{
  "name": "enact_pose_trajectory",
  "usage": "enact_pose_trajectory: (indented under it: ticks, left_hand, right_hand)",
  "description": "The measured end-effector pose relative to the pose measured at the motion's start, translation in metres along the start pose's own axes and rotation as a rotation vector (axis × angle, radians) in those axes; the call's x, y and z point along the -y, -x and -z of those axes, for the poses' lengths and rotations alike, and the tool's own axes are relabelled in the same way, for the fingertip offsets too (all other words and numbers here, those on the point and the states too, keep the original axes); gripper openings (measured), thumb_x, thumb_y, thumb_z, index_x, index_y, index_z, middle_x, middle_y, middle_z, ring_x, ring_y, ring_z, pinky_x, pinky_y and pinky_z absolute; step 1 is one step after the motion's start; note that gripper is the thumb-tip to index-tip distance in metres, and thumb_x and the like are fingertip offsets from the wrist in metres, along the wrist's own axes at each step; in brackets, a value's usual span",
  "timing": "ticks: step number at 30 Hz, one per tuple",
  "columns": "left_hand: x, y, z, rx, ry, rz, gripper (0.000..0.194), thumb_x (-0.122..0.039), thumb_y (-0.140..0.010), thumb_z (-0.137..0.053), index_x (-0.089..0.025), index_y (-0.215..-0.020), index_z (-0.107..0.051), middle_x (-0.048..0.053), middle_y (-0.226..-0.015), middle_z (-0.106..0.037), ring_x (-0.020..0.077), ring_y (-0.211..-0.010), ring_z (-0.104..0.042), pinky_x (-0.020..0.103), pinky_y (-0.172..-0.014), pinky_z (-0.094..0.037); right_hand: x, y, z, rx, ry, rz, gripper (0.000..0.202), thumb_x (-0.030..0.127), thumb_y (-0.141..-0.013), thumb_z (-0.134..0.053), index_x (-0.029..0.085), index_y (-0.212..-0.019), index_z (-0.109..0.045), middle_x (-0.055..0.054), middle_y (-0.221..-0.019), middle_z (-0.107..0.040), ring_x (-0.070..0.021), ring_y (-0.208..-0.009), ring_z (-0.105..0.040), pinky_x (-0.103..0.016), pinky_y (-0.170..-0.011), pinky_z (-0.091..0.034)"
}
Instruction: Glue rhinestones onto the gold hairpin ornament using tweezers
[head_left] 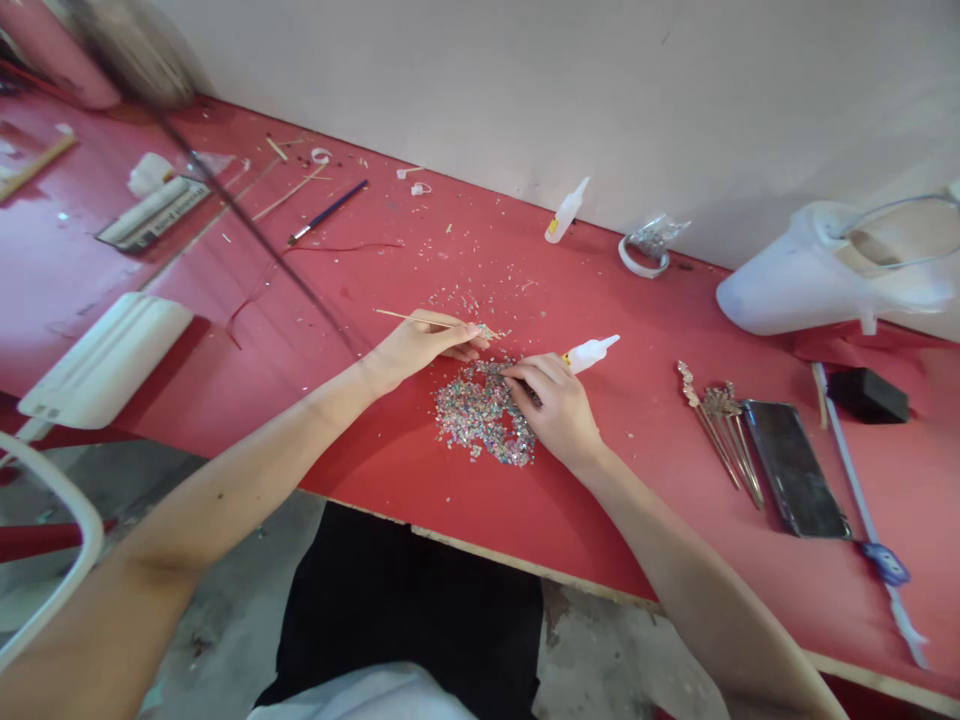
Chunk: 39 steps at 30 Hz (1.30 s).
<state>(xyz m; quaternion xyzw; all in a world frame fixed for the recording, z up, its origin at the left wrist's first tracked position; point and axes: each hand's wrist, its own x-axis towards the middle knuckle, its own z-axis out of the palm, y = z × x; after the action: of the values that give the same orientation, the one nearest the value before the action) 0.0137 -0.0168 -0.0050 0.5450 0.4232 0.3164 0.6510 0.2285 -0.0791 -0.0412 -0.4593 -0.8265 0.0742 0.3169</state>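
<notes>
Just beyond a pile of glittering pieces [474,408] on the red surface [390,455], the left hand [431,338] pinches a slim stick [409,317] — while the right hand [556,408], curled, its grip unclear, touches the pile's far-right edge. Beyond, right of the pile, lies a white bottle [592,354].

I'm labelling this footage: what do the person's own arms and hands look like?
The left hand and right hand are ungloved. No sleeve, watch or bracelet shows on the left arm or right arm. The fingers show too small to rule out a ring.
</notes>
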Motion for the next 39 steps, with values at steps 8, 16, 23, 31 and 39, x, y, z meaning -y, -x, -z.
enact_pose_trajectory:
  ticks: [8, 16, 23, 31, 39]
  left_hand:
    - [0.0013, -0.0008, 0.0000, 0.007, -0.001, -0.004, 0.020, -0.026, -0.086, -0.061, -0.011, -0.087, -0.075, 0.010, -0.094, -0.076, 0.0148, -0.079, -0.071, 0.030, -0.085, -0.056]
    - [0.0026, -0.0019, -0.0004, 0.017, -0.021, -0.007, 0.021, -0.026, -0.087, -0.061, -0.011, -0.088, -0.075, 0.010, -0.094, -0.076, 0.0140, -0.079, -0.071, 0.028, -0.084, -0.057]
    - [0.0029, -0.0016, -0.0005, 0.013, -0.018, -0.003, 0.021, -0.026, -0.087, -0.060, -0.010, -0.089, -0.074, 0.010, -0.094, -0.076, 0.0135, -0.078, -0.071, 0.028, -0.083, -0.057]
    - [0.0023, -0.0013, 0.0005, 0.006, -0.009, -0.008, 0.021, -0.027, -0.086, -0.061, -0.011, -0.088, -0.075, 0.010, -0.096, -0.076, 0.0137, -0.078, -0.071, 0.028, -0.083, -0.057]
    - [0.0003, 0.0002, 0.0009, 0.029, 0.004, -0.014, 0.019, -0.024, -0.085, -0.060, -0.012, -0.083, -0.075, 0.009, -0.089, -0.076, 0.0138, -0.077, -0.070, 0.027, -0.081, -0.057]
  right_hand:
    - [-0.0005, 0.0004, -0.0004, -0.005, 0.006, 0.003, 0.011, 0.019, -0.092, -0.055, 0.019, -0.095, -0.065, -0.007, -0.089, -0.066, -0.0208, -0.086, -0.059, -0.037, -0.080, -0.050]
    - [-0.0010, 0.0000, -0.0009, -0.008, 0.009, 0.019, 0.011, 0.019, -0.092, -0.054, 0.020, -0.094, -0.065, -0.008, -0.089, -0.067, -0.0205, -0.084, -0.059, -0.037, -0.078, -0.051]
    - [0.0002, -0.0006, 0.0000, -0.007, 0.009, 0.019, 0.011, 0.019, -0.092, -0.054, 0.020, -0.094, -0.065, -0.007, -0.089, -0.067, -0.0205, -0.084, -0.059, -0.037, -0.078, -0.051]
    - [0.0016, 0.0003, 0.0020, -0.020, -0.018, -0.001, 0.011, 0.018, -0.091, -0.055, 0.020, -0.094, -0.065, -0.007, -0.087, -0.066, -0.0201, -0.084, -0.059, -0.037, -0.078, -0.050]
    - [0.0054, 0.0028, 0.0079, -0.116, -0.175, -0.056, 0.011, 0.017, -0.088, -0.057, 0.022, -0.092, -0.066, -0.006, -0.086, -0.066, -0.0188, -0.081, -0.062, -0.035, -0.073, -0.051]
